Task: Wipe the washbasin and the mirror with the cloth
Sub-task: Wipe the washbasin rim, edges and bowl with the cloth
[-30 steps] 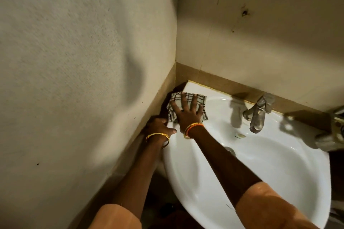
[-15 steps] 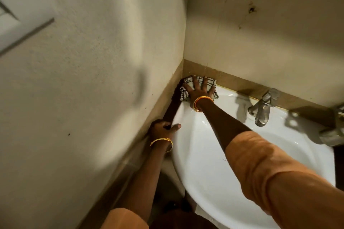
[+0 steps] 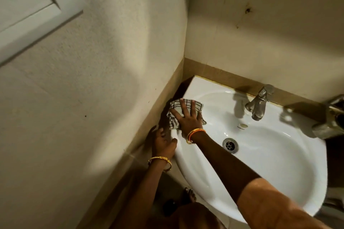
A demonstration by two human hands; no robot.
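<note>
From the head view, the washbasin (image 3: 260,163) part of the job looks to be the step in hand: the right hand (image 3: 188,119) lies flat on the cloth (image 3: 174,115) with fingers straight and spread, pressing it down rather than clutching it, so that grip is released and simply bears on the fabric. The cloth sits on the basin's left rim, near the back corner where the two walls meet, partly draped over the outer edge. The left hand (image 3: 162,142) rests against the outside of the same rim just below the cloth, thumb on the white edge; its fingers look loosely bent and hold nothing. I judge the bowl, the area round the tap (image 3: 257,103) and the far rim are yet to be covered, so the next move calls for sweeping the cloth along the rim or down toward the drain (image 3: 230,144) with steady pressure. No mirror shows in this view. The cloth is a small, bunched white piece with a dark check pattern, soft and crumpled beneath the palm.
</note>
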